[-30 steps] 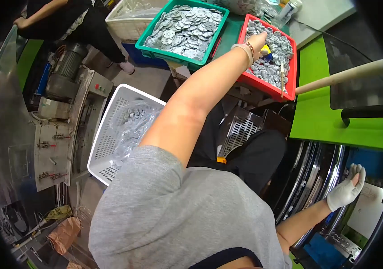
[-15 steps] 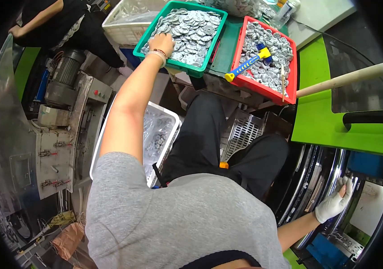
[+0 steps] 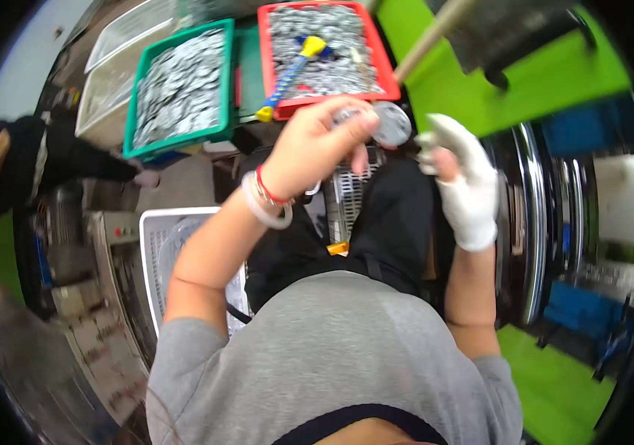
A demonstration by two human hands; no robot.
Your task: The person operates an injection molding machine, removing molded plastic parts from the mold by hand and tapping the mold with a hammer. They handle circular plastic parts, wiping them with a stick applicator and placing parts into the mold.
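Observation:
My left hand (image 3: 317, 141), bare and with bracelets at the wrist, is closed on a round grey metal disc (image 3: 392, 124) that sticks out past its fingertips. A second grey piece seems to show between the thumb and fingers, but blur hides its shape. Just right of the disc, apart from it, my right hand (image 3: 465, 182) wears a white glove with a bare thumb tip. Its fingers are curved and apart, with nothing visible in them. Beyond the hands stand a green tray (image 3: 229, 81) of flat grey discs and a red tray (image 3: 263, 30) of grey metal parts.
A blue and yellow hammer (image 3: 287, 80) lies across the red tray. A wooden handle (image 3: 435, 35) juts out beside it. White crates (image 3: 102, 89) stand at far left, a white basket (image 3: 148, 245) by my left leg. Green machinery (image 3: 435, 81) with metal bars (image 3: 536, 222) fills the right. Another person's dark-clothed leg (image 3: 72, 152) shows at left.
My left hand has left the green tray and come to the middle with a metal disc. My right hand has moved from the machine bars up beside it. The view has turned right.

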